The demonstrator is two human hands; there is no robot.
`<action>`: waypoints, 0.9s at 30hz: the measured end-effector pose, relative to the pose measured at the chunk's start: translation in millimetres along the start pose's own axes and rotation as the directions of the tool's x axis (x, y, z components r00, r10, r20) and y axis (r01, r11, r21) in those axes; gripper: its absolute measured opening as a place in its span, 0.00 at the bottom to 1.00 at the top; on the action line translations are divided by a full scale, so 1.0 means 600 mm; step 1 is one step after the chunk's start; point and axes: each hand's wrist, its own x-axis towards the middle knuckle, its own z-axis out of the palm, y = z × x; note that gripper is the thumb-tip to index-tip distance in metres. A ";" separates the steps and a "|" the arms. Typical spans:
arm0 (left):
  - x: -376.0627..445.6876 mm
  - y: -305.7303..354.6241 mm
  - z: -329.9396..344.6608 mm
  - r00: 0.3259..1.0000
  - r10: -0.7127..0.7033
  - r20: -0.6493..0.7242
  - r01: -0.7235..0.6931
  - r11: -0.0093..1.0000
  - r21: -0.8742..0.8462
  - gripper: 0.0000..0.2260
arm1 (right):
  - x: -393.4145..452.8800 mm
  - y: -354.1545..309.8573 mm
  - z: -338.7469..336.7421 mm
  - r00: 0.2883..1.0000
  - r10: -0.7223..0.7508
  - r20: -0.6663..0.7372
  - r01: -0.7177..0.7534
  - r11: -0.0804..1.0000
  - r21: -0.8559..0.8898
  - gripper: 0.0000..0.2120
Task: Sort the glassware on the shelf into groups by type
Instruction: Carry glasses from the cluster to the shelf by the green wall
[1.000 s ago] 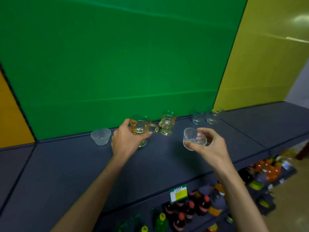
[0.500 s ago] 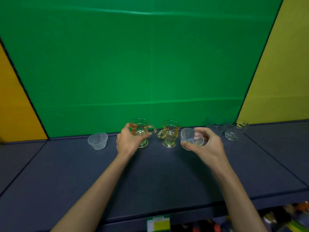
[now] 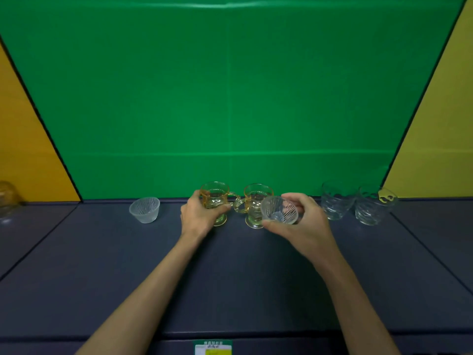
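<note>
On the dark grey shelf [image 3: 230,278], my left hand [image 3: 198,216] grips an amber footed mug [image 3: 214,198] standing near the back wall. A second amber footed mug [image 3: 253,201] stands right beside it, their handles close together. My right hand [image 3: 304,224] holds a small clear ribbed bowl [image 3: 279,210] tilted, in front of the second mug. A matching ribbed bowl [image 3: 145,209] stands alone to the left. Two clear swirl-patterned tumblers [image 3: 336,203] [image 3: 372,207] stand side by side at the right.
A green back panel [image 3: 230,98] closes the shelf behind the glassware, with orange and yellow panels at the sides. A glass jar [image 3: 7,201] shows at the far left edge. A price tag [image 3: 212,348] hangs on the shelf's front edge.
The view has swung up and left, away from the bottles below. My left hand has set the amber mug down beside the other mug. My right hand has carried the ribbed bowl leftward.
</note>
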 end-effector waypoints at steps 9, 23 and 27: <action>-0.008 -0.015 -0.093 0.991 0.130 0.043 -0.137 0.936 0.325 0.33 | -0.001 -0.047 0.077 0.990 -0.068 0.127 0.067 0.998 0.012 0.34; -0.009 -0.195 -0.415 0.970 0.239 0.036 -0.209 0.756 0.621 0.19 | -0.023 -0.160 0.413 0.944 -0.018 0.330 0.110 0.959 -0.263 0.35; 0.001 -0.231 -0.470 0.969 0.242 0.045 -0.222 0.778 0.587 0.18 | -0.028 -0.180 0.479 0.957 0.018 0.289 0.084 0.937 -0.340 0.35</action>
